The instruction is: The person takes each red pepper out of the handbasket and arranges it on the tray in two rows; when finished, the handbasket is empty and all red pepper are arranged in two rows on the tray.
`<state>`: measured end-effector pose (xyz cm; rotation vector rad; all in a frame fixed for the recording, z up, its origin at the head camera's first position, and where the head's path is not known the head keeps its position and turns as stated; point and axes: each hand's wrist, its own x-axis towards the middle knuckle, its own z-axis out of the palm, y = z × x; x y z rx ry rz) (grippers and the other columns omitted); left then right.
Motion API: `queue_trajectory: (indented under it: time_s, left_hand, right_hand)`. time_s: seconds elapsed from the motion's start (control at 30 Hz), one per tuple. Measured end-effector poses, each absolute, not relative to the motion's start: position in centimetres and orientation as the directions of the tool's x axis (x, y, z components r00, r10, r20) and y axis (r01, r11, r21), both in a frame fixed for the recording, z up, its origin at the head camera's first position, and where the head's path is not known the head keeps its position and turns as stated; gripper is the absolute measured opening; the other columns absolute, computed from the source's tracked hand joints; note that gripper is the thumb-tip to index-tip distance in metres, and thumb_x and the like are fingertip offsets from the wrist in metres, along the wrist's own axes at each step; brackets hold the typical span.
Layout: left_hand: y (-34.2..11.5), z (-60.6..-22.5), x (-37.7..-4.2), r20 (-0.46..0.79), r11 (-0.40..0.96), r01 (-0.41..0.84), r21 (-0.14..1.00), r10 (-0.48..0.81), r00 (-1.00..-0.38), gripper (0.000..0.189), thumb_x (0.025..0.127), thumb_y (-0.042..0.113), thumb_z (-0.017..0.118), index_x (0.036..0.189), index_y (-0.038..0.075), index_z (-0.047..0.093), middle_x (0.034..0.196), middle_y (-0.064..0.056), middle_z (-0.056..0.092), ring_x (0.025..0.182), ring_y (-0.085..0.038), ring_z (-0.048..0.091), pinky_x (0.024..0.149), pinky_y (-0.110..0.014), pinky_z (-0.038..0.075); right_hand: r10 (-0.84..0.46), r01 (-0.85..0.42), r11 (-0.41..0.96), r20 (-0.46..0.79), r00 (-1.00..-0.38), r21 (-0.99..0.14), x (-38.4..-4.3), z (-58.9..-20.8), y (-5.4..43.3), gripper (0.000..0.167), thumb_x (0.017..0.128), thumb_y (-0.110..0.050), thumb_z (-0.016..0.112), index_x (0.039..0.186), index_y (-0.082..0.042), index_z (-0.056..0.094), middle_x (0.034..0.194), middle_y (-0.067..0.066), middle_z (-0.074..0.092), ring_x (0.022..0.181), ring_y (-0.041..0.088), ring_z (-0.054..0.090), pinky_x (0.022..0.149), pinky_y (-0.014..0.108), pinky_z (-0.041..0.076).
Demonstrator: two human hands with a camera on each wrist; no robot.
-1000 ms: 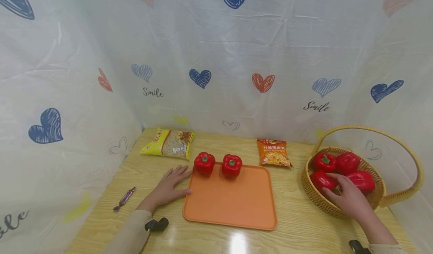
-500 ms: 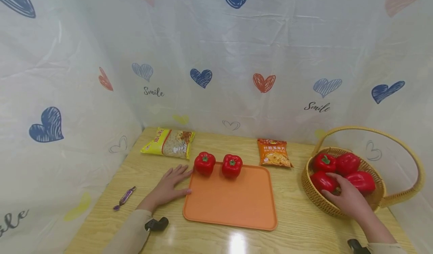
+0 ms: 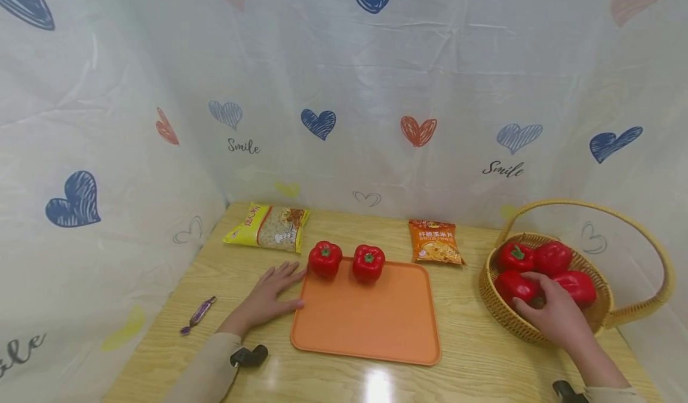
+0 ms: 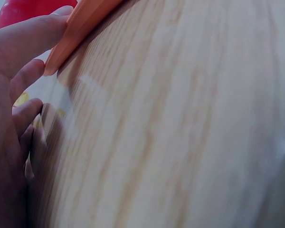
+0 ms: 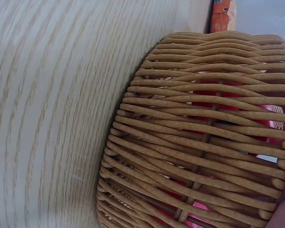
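My left hand (image 3: 273,295) lies with fingers spread at the left edge of an orange tray (image 3: 371,325), its thumb touching the rim; in the left wrist view the thumb (image 4: 33,35) presses the tray's side. Two red bell peppers, a left one (image 3: 325,260) and a right one (image 3: 368,264), stand at the tray's far edge. On the right, my right hand (image 3: 559,310) reaches into a wicker basket (image 3: 502,310) and grips a red bell pepper (image 3: 510,288) between thumb and fingers. The right wrist view shows mostly the basket's woven side (image 5: 199,128), which hides the grip.
More red bell peppers (image 3: 553,258) fill the basket, whose tall handle (image 3: 653,242) arches over its right side. A yellow food bag (image 3: 274,228) and an orange snack packet (image 3: 436,242) lie at the back. A purple-wrapped candy (image 3: 200,314) lies at left. A curtain (image 3: 344,80) hangs behind.
The right hand and the pepper under it have shifted only slightly within the basket. The left hand, tray and the peppers on it have stayed in place.
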<state>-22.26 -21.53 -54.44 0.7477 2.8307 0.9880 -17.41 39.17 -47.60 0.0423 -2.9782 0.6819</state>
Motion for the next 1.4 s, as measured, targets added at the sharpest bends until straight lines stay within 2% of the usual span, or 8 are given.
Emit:
queue_trajectory:
  time_s: [0.5,0.73,1.0,1.1,1.27,1.4]
  left_hand:
    - [-21.61,-54.57,-22.27,0.115,0.680,0.431,0.593,0.458,-0.882,0.077,0.091,0.056,0.070,0.155,0.021,0.047,0.163,-0.011,0.034,0.154,-0.036,0.018,0.123,-0.059,0.007]
    - [-21.61,-54.52,-22.25,0.111,0.677,0.429,0.598,0.460,-0.881,0.076,0.091,0.055,0.070,0.155,0.021,0.046,0.164,-0.011,0.034,0.154,-0.036,0.018,0.123,-0.059,0.006]
    - [-21.51,-54.46,-22.17,0.114,0.675,0.432,0.598,0.462,-0.879,0.076,0.091,0.055,0.069,0.154,0.020,0.047,0.163,-0.012,0.034,0.154,-0.036,0.018,0.123,-0.060,0.006]
    - [-21.50,-54.40,-22.12,0.112,0.673,0.427,0.603,0.459,-0.881,0.076,0.091,0.055,0.070,0.154,0.020,0.047,0.163,-0.012,0.034,0.155,-0.036,0.017,0.123,-0.059,0.006]
    - [-21.48,-54.35,-22.08,0.110,0.677,0.426,0.600,0.457,-0.882,0.076,0.091,0.055,0.069,0.154,0.020,0.047,0.163,-0.012,0.034,0.155,-0.036,0.017,0.123,-0.059,0.006]
    - [-21.49,-54.33,-22.06,0.111,0.679,0.429,0.596,0.459,-0.881,0.076,0.091,0.055,0.069,0.154,0.020,0.047,0.163,-0.012,0.034,0.155,-0.036,0.017,0.123,-0.059,0.006]
  right_hand:
    - [0.030,-0.047,0.897,0.166,-0.986,-0.439,-16.97,-47.42,39.00,0.062,0.090,-0.031,0.077,0.137,-0.001,0.050,0.126,0.037,0.046,0.108,0.054,0.046,0.077,0.076,0.047]
    - [0.030,-0.062,0.894,0.196,-0.980,-0.445,-16.98,-47.48,38.89,0.060,0.092,-0.027,0.075,0.139,0.000,0.050,0.129,0.039,0.042,0.113,0.057,0.042,0.077,0.078,0.045]
    - [0.067,-0.056,0.881,0.242,-0.968,-0.470,-17.13,-47.24,38.60,0.066,0.088,-0.024,0.080,0.135,0.007,0.046,0.121,0.034,0.053,0.098,0.047,0.055,0.076,0.065,0.053]
    - [0.065,-0.058,0.884,0.246,-0.967,-0.463,-17.10,-47.11,38.52,0.064,0.088,-0.024,0.080,0.134,0.007,0.048,0.120,0.033,0.055,0.098,0.046,0.055,0.076,0.063,0.052]
    - [0.056,-0.078,0.888,0.275,-0.960,-0.453,-17.04,-46.85,38.40,0.060,0.089,-0.023,0.079,0.133,0.006,0.051,0.119,0.032,0.057,0.096,0.043,0.056,0.071,0.052,0.052]
    - [0.048,-0.106,0.883,0.312,-0.949,-0.457,-17.00,-46.58,38.20,0.057,0.089,-0.021,0.078,0.132,0.006,0.053,0.124,0.033,0.056,0.104,0.047,0.051,0.075,0.059,0.050]
